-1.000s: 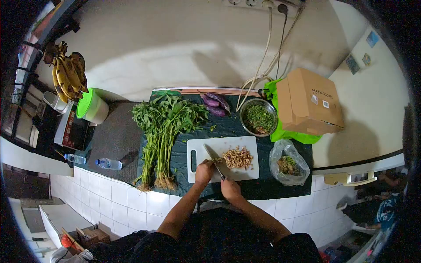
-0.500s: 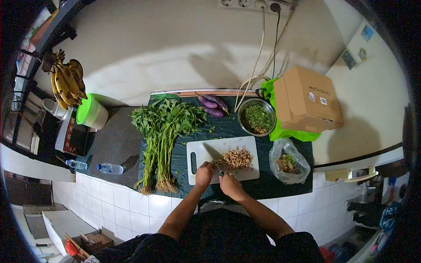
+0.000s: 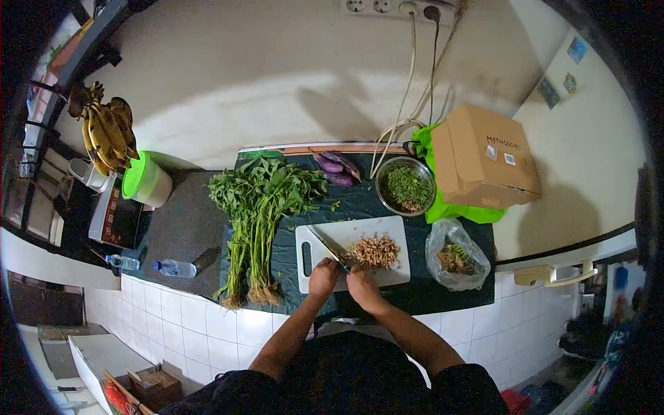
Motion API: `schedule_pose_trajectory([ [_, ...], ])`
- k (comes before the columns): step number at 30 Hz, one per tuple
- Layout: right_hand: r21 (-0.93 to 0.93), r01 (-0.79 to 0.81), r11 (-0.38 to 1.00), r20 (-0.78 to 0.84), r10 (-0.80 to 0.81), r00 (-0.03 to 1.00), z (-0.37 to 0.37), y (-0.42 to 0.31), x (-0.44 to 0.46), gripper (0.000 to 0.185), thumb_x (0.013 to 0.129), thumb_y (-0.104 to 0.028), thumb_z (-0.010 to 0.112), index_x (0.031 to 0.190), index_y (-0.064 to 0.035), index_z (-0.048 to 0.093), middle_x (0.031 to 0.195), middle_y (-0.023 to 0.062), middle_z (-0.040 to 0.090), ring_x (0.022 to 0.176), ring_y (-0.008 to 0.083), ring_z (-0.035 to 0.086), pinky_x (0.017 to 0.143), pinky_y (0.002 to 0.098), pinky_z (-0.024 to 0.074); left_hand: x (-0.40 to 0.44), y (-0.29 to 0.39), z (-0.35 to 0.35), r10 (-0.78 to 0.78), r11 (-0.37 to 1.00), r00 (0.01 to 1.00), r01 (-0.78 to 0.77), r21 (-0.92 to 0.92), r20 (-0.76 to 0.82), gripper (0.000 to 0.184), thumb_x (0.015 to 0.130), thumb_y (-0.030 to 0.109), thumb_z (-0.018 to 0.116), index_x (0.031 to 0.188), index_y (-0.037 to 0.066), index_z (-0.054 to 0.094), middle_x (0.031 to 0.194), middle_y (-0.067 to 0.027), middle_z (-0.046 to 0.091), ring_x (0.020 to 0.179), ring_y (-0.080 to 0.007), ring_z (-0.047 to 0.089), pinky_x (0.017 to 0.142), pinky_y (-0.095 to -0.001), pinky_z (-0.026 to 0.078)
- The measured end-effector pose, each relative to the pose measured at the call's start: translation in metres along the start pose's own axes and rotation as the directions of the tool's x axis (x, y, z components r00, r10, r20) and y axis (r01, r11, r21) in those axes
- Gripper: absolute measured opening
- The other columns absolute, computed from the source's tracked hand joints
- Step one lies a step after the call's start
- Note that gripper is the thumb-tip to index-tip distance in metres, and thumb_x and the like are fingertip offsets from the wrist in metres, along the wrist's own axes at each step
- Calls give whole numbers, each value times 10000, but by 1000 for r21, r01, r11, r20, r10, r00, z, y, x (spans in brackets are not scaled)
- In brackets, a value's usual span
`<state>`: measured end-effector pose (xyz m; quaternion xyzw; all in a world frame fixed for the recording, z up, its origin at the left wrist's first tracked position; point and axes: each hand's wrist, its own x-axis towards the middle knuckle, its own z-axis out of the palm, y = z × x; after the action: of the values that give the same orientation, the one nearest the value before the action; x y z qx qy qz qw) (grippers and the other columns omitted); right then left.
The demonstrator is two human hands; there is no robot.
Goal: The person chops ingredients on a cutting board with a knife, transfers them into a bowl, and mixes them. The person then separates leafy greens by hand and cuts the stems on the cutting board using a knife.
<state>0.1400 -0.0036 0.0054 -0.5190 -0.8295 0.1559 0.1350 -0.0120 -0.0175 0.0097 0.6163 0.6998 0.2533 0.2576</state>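
My right hand is closed round the handle of a kitchen knife at the front edge of a white cutting board. The blade slants up and left across the board, its tip near the board's handle slot. Beside it, at the heel of the blade, my left hand has its fingers curled; whatever they hold, if anything, is hidden. A heap of small, light-brown chopped pieces lies on the board, right of the blade.
Left of the board lie leafy green stalks with roots. Purple eggplants, a metal bowl of chopped greens, a cardboard box and a clear plastic bag of scraps stand around it. Water bottles lie at left.
The knife has turned, its tip swinging left and its blade now looking narrower. My right hand has shifted slightly; my left hand stays close beside the blade.
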Motion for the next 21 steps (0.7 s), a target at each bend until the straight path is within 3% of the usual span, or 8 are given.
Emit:
schedule_pose_trajectory([
  [2, -126, 136, 983, -207, -160, 965, 6, 6, 1, 253, 890, -228, 580, 928, 21, 559, 718, 203, 654, 664, 406, 655, 566, 488, 524, 1, -6, 5, 58, 998, 997, -58, 8, -40, 175, 787, 118, 611, 944, 45, 635, 967, -166, 621, 891, -387, 611, 753, -471, 511],
  [3, -25, 19, 1000, 20, -19, 1000, -4, 5, 8, 256, 887, -229, 585, 932, 22, 557, 734, 210, 655, 678, 411, 654, 581, 495, 523, 1, -5, 6, 59, 998, 997, -59, 6, -42, 175, 787, 118, 611, 944, 45, 635, 967, -166, 621, 891, -387, 611, 753, -471, 511],
  [4, 46, -120, 992, 257, 105, 961, -11, 3, 11, 260, 883, -229, 589, 935, 23, 556, 750, 217, 656, 692, 415, 653, 596, 503, 523, 2, -4, 6, 43, 999, 998, -43, 15, -41, 174, 780, 115, 613, 937, 44, 635, 964, -166, 621, 888, -387, 611, 751, -471, 511],
  [10, 102, -193, 976, 173, 174, 969, -14, -13, 1, 279, 903, -249, 577, 940, 27, 559, 807, 267, 643, 751, 436, 645, 673, 533, 513, 10, 14, -4, 47, 999, 998, -47, 7, -51, 166, 772, 110, 614, 919, 35, 631, 921, -169, 618, 849, -392, 606, 737, -472, 509],
  [14, 199, -241, 950, 239, 191, 952, -29, -7, -12, 286, 914, -257, 569, 939, 28, 561, 814, 272, 637, 747, 438, 641, 672, 532, 512, 10, 6, 2, 17, 1000, 997, -18, -16, -72, 170, 772, 118, 622, 917, 29, 630, 886, -178, 617, 815, -398, 604, 729, -474, 506],
  [16, 59, -51, 997, 284, 32, 958, -37, 1, -27, 292, 921, -266, 558, 934, 25, 561, 811, 263, 637, 743, 414, 650, 643, 508, 520, 11, 8, 2, -1, 1000, 998, 0, -8, -68, 172, 773, 121, 626, 920, 32, 633, 883, -182, 617, 817, -398, 607, 728, -474, 505],
  [20, 13, -79, 997, 283, 72, 956, -38, 13, -48, 310, 935, -292, 536, 923, 17, 562, 765, 249, 636, 736, 390, 659, 609, 476, 529, 8, -1, 7, -6, 1000, 996, 4, -17, -85, 182, 784, 134, 631, 939, 38, 642, 881, -186, 616, 830, -402, 610, 729, -474, 504],
  [21, 8, -172, 985, 301, 162, 940, -32, 17, -49, 320, 938, -304, 531, 917, 14, 562, 740, 241, 635, 731, 380, 662, 591, 464, 528, 8, 0, 6, -3, 1000, 996, 2, -16, -85, 182, 784, 134, 631, 939, 38, 642, 881, -186, 616, 830, -402, 610, 729, -474, 504],
])
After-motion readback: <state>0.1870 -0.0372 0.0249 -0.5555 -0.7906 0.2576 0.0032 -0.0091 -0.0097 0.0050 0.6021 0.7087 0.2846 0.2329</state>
